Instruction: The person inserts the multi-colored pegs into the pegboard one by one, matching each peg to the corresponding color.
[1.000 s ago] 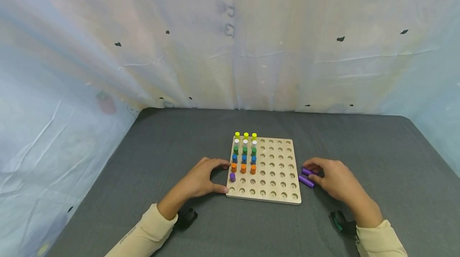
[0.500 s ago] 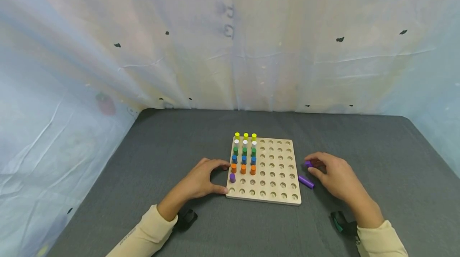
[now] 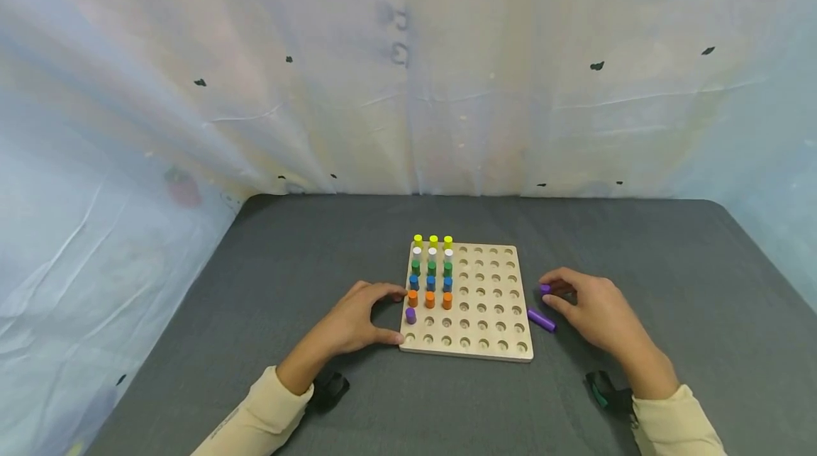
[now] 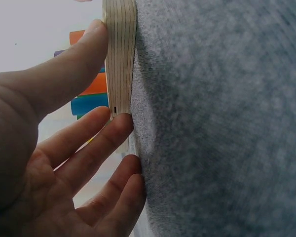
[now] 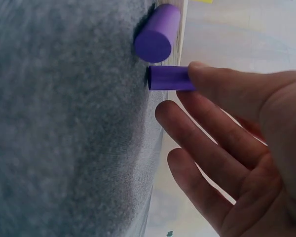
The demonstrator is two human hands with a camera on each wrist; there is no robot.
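A wooden pegboard lies flat on the table. Rows of three yellow, white, green, blue and orange pegs stand at its left, plus one purple peg in the row nearer the person. My left hand touches the board's left edge with thumb and fingertips, fingers loosely extended. Right of the board, my right hand pinches a second purple peg between thumb and fingers; in the right wrist view it stands upright from the cloth. A third purple peg lies on its side beside the board's right edge.
Dark grey cloth covers the table. Light patterned sheeting hangs behind it and along the sides. Many holes on the board's right and front have no pegs. A dark wrist device sits under each forearm.
My right hand has drawn back slightly and turned the farther purple peg from lying to upright. The other loose purple peg stays lying. My left hand keeps its place at the board.
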